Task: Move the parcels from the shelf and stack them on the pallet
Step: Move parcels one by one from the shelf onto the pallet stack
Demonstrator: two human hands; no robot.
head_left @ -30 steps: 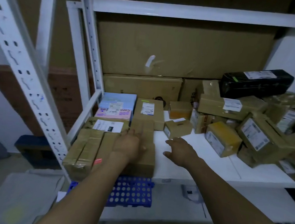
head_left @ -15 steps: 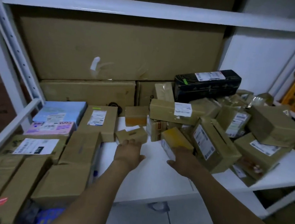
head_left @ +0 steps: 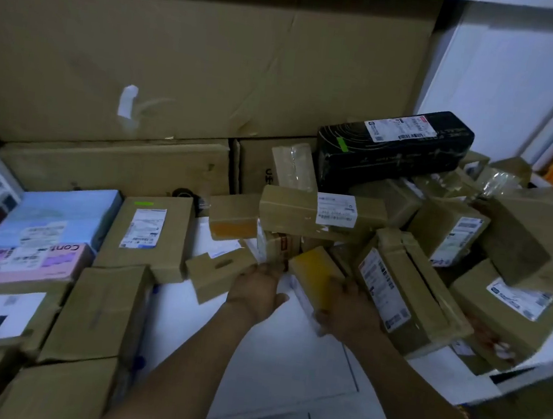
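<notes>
Pick-up step, at the shelf (head_left: 286,355). Right hand (head_left: 348,308) gripping yellow-topped parcel (head_left: 313,270), tilted at front of the heap, pale label on its near side. Left hand (head_left: 257,293) against small brown parcel (head_left: 218,271) just beside; finger curl not discernible. Next, likely: lift clear without toppling leaning boxes.

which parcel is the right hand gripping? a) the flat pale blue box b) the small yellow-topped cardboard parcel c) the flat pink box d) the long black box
b: the right hand has its fingers curled round the near end of the small yellow-topped cardboard parcel.
</notes>
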